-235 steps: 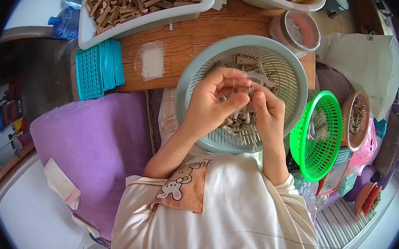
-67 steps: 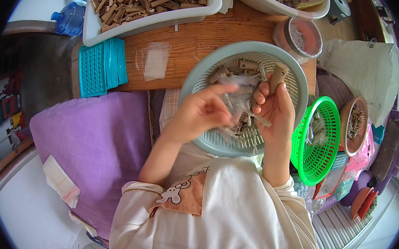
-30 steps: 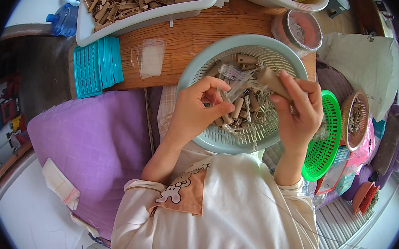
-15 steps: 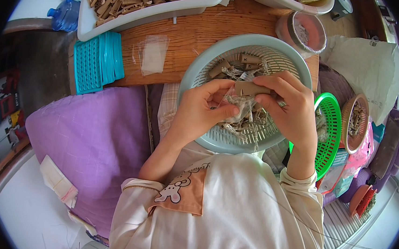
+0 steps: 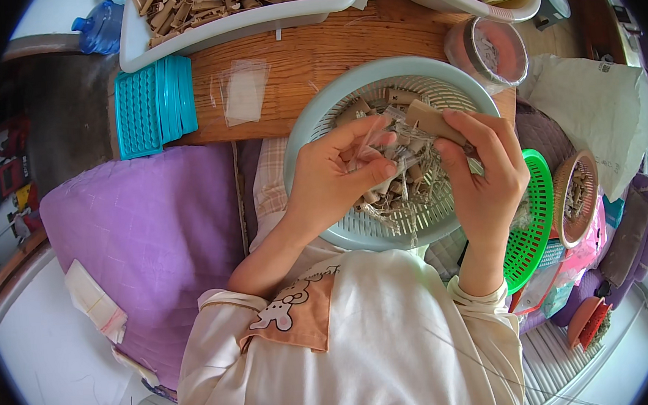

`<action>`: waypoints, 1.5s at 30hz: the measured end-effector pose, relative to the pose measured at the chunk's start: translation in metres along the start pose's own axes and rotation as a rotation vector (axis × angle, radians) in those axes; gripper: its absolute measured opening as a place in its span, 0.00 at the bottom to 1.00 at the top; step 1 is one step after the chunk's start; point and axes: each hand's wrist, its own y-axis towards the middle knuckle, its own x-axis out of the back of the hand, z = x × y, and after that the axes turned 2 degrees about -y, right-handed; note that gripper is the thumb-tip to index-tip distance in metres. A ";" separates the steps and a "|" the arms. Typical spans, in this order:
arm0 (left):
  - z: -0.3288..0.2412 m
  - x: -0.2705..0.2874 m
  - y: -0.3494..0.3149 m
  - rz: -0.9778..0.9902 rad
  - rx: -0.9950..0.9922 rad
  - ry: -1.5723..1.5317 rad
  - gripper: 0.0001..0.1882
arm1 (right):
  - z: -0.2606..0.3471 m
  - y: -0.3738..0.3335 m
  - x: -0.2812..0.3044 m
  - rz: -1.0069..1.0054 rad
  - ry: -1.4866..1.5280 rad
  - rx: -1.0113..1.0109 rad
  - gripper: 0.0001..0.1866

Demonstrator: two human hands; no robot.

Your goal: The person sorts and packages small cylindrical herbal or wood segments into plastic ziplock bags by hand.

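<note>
A grey-green colander [image 5: 298, 140] stands in front of me, holding short brown tubes [image 5: 402, 96] and tangled clear strips [image 5: 416, 214]. Over its left part, my left hand [image 5: 329, 170] pinches a crumpled clear plastic bag [image 5: 370, 147] between thumb and fingers. My right hand [image 5: 490, 160] grips a brown tube [image 5: 429, 119] by its right end, tilted, above the colander's contents. The tube is apart from my left fingers; whether the bag touches it I cannot tell.
Behind the colander, the wooden table [image 5: 327, 46] bears a white tub of brown tubes [image 5: 242, 28], teal trays [image 5: 155, 105], flat clear bags [image 5: 245, 93] and a pink container [image 5: 506, 55]. A green basket [image 5: 542, 212] and a small tan basket [image 5: 593, 219] are at my right.
The tube in my right hand has moved right and up, away from my left hand, and now slants down to the right. The bag stays in my left hand.
</note>
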 end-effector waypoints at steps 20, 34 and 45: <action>0.009 0.000 0.001 -0.021 -0.364 0.497 0.25 | 0.004 -0.005 -0.001 0.404 0.204 -0.420 0.10; 0.004 -0.002 0.005 0.078 -0.135 0.008 0.26 | -0.014 -0.005 -0.022 0.094 0.119 0.078 0.11; 0.016 0.005 0.008 0.008 -0.056 -0.219 0.22 | -0.016 -0.011 -0.026 0.299 0.322 -0.003 0.23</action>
